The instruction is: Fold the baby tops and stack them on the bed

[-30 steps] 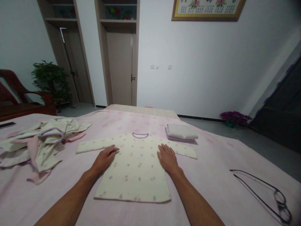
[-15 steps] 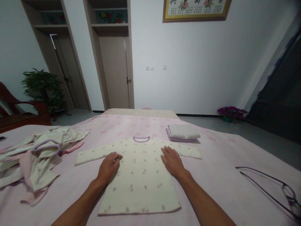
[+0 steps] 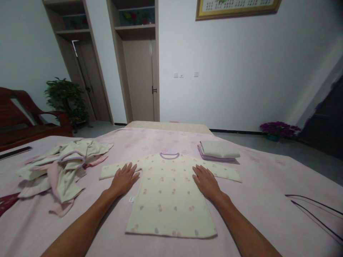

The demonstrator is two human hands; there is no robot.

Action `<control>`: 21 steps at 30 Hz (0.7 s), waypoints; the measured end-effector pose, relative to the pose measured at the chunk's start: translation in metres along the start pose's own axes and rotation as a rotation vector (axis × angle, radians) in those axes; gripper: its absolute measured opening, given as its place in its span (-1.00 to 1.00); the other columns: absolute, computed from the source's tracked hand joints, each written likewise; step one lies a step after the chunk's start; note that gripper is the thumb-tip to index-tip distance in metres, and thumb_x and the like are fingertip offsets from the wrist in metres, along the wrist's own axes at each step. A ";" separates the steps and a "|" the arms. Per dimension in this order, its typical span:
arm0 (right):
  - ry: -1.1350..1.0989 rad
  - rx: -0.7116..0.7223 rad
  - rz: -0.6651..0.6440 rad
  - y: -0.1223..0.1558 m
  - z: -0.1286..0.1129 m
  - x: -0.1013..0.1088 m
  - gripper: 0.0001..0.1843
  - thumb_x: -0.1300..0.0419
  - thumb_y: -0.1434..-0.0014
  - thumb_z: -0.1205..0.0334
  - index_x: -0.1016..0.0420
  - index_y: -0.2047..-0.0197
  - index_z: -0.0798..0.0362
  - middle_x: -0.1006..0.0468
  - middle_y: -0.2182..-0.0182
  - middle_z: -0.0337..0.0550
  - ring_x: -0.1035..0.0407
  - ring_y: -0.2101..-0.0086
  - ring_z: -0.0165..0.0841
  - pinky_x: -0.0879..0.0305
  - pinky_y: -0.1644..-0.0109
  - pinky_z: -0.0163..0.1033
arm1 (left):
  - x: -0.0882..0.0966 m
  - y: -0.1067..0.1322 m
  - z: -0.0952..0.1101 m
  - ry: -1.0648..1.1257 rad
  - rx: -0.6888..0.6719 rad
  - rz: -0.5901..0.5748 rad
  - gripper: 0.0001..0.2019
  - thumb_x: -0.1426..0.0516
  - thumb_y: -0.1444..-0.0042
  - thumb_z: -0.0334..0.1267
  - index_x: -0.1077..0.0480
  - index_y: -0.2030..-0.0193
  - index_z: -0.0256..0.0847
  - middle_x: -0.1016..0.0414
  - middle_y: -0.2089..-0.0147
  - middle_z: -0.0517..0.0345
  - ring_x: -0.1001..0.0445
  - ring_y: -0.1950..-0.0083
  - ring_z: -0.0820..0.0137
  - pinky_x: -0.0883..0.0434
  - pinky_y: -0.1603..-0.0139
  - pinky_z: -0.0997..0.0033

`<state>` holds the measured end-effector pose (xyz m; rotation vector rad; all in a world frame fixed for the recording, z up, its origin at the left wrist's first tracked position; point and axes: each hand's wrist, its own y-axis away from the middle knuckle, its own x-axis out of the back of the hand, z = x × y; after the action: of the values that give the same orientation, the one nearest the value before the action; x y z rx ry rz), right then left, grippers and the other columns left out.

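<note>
Pink flower-patterned sheet (image 3: pixel 254 203) covers the surface, some creases, beige panel (image 3: pixel 168 127) at far end. Room: white wall (image 3: pixel 230 85), two brown doors (image 3: pixel 139 78), gold-framed picture (image 3: pixel 238 8), reddish wooden seat (image 3: pixel 26 129) and leafy plant (image 3: pixel 65 98) off left, purple flowers (image 3: pixel 280 129) on the floor at right. Cream shirt (image 3: pixel 168 200) flat mid-sheet, neckline away from the wearer, sleeves out. Left hand (image 3: pixel 125 178) and right hand (image 3: pixel 207 180) both palm-down on it near the sleeve roots, fingers extended, nothing gripped. Clothes pile (image 3: pixel 71 159) to the left; folded stack (image 3: pixel 219 150) past the right sleeve

Diff vs half a second ago: left hand's fingers were bunched at the shirt edge, now laid flatter by the sleeve; white label (image 3: pixel 132 199) now shows at that side; view shifted, dark red cloth (image 3: pixel 8 203) in frame at left, glasses (image 3: pixel 308 197) cut to their temples
</note>
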<state>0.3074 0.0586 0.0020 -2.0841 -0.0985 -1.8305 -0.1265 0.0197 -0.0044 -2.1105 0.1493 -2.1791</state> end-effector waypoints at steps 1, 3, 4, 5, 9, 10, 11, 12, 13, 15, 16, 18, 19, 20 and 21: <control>0.001 0.001 0.001 0.000 0.000 0.000 -0.44 0.12 -0.38 0.07 -0.26 -0.36 0.05 -0.21 -0.36 -0.02 -0.02 -0.35 -0.19 0.16 -0.41 0.01 | -0.001 0.003 -0.009 -0.017 0.025 -0.007 -0.40 0.14 -0.37 0.08 -0.09 -0.46 -0.09 -0.02 -0.51 -0.05 0.04 -0.50 0.00 0.00 -0.39 -0.09; 0.007 0.000 0.001 0.000 0.000 0.000 -0.44 0.13 -0.39 0.07 -0.26 -0.36 0.06 -0.21 -0.36 -0.02 -0.02 -0.35 -0.19 0.17 -0.41 0.00 | 0.000 0.007 -0.028 -0.050 0.112 -0.016 -0.40 0.17 -0.37 0.06 -0.07 -0.46 -0.11 -0.02 -0.50 -0.08 0.02 -0.49 -0.01 -0.01 -0.38 -0.09; 0.008 -0.001 0.000 0.000 0.000 0.001 -0.44 0.13 -0.39 0.07 -0.26 -0.36 0.06 -0.21 -0.36 -0.02 -0.02 -0.35 -0.19 0.17 -0.41 0.00 | 0.000 0.008 -0.038 -0.062 0.165 -0.017 -0.40 0.19 -0.37 0.05 -0.08 -0.46 -0.12 -0.02 -0.50 -0.10 0.00 -0.48 -0.01 -0.01 -0.38 -0.10; 0.007 -0.002 -0.003 0.000 -0.001 0.002 -0.44 0.13 -0.39 0.08 -0.26 -0.36 0.06 -0.20 -0.37 -0.03 -0.01 -0.35 -0.20 0.18 -0.41 0.00 | 0.001 0.008 -0.048 -0.069 0.219 -0.015 -0.40 0.20 -0.37 0.05 -0.08 -0.46 -0.13 -0.03 -0.50 -0.12 -0.01 -0.48 -0.02 -0.02 -0.37 -0.12; -0.009 -0.021 -0.032 0.001 -0.003 0.006 -0.44 0.12 -0.38 0.07 -0.24 -0.37 0.04 -0.19 -0.37 -0.05 0.01 -0.36 -0.21 0.20 -0.42 -0.01 | 0.003 0.005 -0.075 -0.036 0.407 -0.014 -0.38 0.19 -0.33 0.09 -0.10 -0.45 -0.10 -0.03 -0.49 -0.14 -0.03 -0.45 -0.11 -0.03 -0.30 -0.27; -0.012 -0.025 -0.038 0.001 -0.003 0.006 -0.44 0.12 -0.38 0.07 -0.24 -0.37 0.03 -0.19 -0.38 -0.05 0.02 -0.37 -0.21 0.20 -0.42 -0.01 | 0.004 0.003 -0.077 -0.029 0.448 -0.008 -0.37 0.16 -0.31 0.10 -0.15 -0.42 -0.10 -0.05 -0.48 -0.16 -0.05 -0.44 -0.15 -0.03 -0.29 -0.30; -0.013 -0.030 -0.041 0.001 -0.004 0.007 -0.44 0.11 -0.38 0.08 -0.23 -0.37 0.03 -0.19 -0.38 -0.05 0.02 -0.37 -0.21 0.20 -0.42 -0.01 | 0.006 -0.001 -0.076 -0.028 0.476 0.010 -0.38 0.13 -0.29 0.10 -0.22 -0.38 -0.13 -0.11 -0.46 -0.18 -0.07 -0.42 -0.19 0.00 -0.29 -0.33; -0.013 -0.033 -0.039 0.001 -0.004 0.007 -0.44 0.11 -0.38 0.08 -0.24 -0.37 0.02 -0.19 -0.38 -0.06 0.02 -0.37 -0.21 0.21 -0.42 -0.01 | 0.008 -0.005 -0.072 -0.021 0.471 0.041 -0.40 0.12 -0.28 0.07 -0.30 -0.32 -0.17 -0.19 -0.41 -0.22 -0.10 -0.40 -0.23 0.03 -0.28 -0.37; -0.013 -0.036 -0.033 0.001 -0.005 0.007 -0.44 0.11 -0.38 0.08 -0.24 -0.37 0.02 -0.19 -0.38 -0.05 0.02 -0.37 -0.21 0.21 -0.42 -0.01 | 0.009 -0.011 -0.065 -0.005 0.429 0.078 -0.43 0.11 -0.27 0.03 -0.37 -0.26 -0.22 -0.27 -0.36 -0.26 -0.11 -0.39 -0.25 0.05 -0.28 -0.40; -0.014 -0.035 -0.024 0.001 -0.005 0.007 -0.45 0.11 -0.38 0.09 -0.25 -0.37 0.02 -0.19 -0.38 -0.05 0.01 -0.36 -0.21 0.21 -0.42 -0.01 | 0.012 -0.026 -0.045 0.058 0.254 0.139 -0.49 0.12 -0.28 -0.07 -0.43 -0.18 -0.28 -0.36 -0.29 -0.28 -0.12 -0.40 -0.18 0.05 -0.32 -0.36; -0.016 -0.035 -0.024 0.001 -0.005 0.006 -0.45 0.11 -0.38 0.09 -0.25 -0.36 0.03 -0.19 -0.37 -0.04 0.01 -0.36 -0.21 0.21 -0.42 -0.01 | 0.012 -0.036 -0.031 0.096 0.152 0.149 -0.50 0.14 -0.30 -0.11 -0.41 -0.20 -0.27 -0.37 -0.30 -0.24 -0.12 -0.41 -0.09 0.02 -0.36 -0.27; -0.022 -0.036 -0.034 0.001 -0.005 0.006 -0.45 0.11 -0.38 0.09 -0.25 -0.37 0.04 -0.19 -0.37 -0.04 0.00 -0.36 -0.20 0.21 -0.42 -0.01 | 0.010 -0.056 -0.001 0.145 0.007 0.135 -0.49 0.14 -0.33 -0.12 -0.33 -0.29 -0.22 -0.32 -0.36 -0.08 -0.12 -0.44 0.12 -0.05 -0.41 0.00; -0.024 -0.036 -0.039 0.001 -0.005 0.006 -0.44 0.11 -0.38 0.08 -0.25 -0.37 0.04 -0.19 -0.37 -0.03 0.01 -0.36 -0.20 0.21 -0.42 0.00 | 0.008 -0.066 0.014 0.163 -0.043 0.124 -0.47 0.15 -0.35 -0.09 -0.27 -0.34 -0.22 -0.28 -0.39 -0.04 -0.13 -0.45 0.16 -0.09 -0.41 0.07; -0.026 -0.036 -0.041 0.001 -0.005 0.007 -0.44 0.11 -0.38 0.08 -0.24 -0.37 0.04 -0.19 -0.38 -0.03 0.01 -0.36 -0.20 0.21 -0.42 0.00 | 0.005 -0.076 0.028 0.178 -0.091 0.109 -0.45 0.16 -0.36 -0.06 -0.22 -0.38 -0.24 -0.24 -0.41 -0.02 -0.13 -0.45 0.19 -0.12 -0.41 0.12; -0.027 -0.036 -0.040 0.001 -0.005 0.007 -0.44 0.11 -0.38 0.08 -0.24 -0.37 0.04 -0.19 -0.38 -0.03 0.01 -0.36 -0.20 0.21 -0.42 0.00 | 0.002 -0.085 0.042 0.189 -0.133 0.090 -0.43 0.16 -0.36 -0.02 -0.19 -0.40 -0.25 -0.21 -0.43 -0.01 -0.13 -0.45 0.20 -0.14 -0.40 0.16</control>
<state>0.3045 0.0549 0.0088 -2.1464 -0.1155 -1.8406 -0.0853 0.1041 0.0113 -1.9147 0.4075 -2.3715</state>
